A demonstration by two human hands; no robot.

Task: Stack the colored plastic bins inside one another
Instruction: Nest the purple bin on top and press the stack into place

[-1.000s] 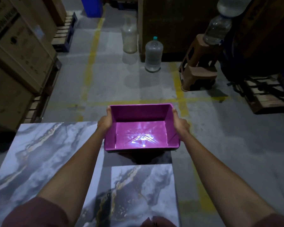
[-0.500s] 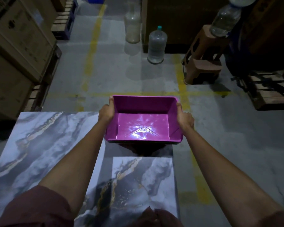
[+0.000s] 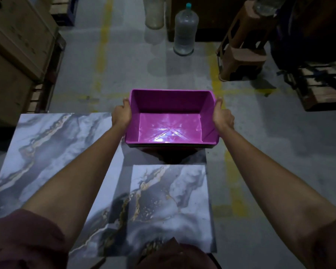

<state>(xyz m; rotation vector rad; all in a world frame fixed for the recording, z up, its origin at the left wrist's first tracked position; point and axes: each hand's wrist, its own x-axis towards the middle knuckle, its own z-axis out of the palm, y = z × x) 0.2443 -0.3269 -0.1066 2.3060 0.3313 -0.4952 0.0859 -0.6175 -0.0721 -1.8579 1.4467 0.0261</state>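
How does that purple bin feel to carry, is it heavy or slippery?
Probably light: the purple bin is empty, and the left hand and right hand hold it only by its side rims. Its walls look straight, so likely fairly stiff. The glossy, reflective floor hints at slick plastic, so the grip may slip.

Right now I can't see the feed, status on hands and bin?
Left hand and right hand grip purple bin by its sides. Bin held above marble table. Nothing in the way.

My count — one bin [image 3: 171, 121], two hands

Left hand [image 3: 121, 115], right hand [image 3: 222, 117]; three water jugs [image 3: 185, 32], two marble slabs [image 3: 52, 144] — one stool [image 3: 242, 47].
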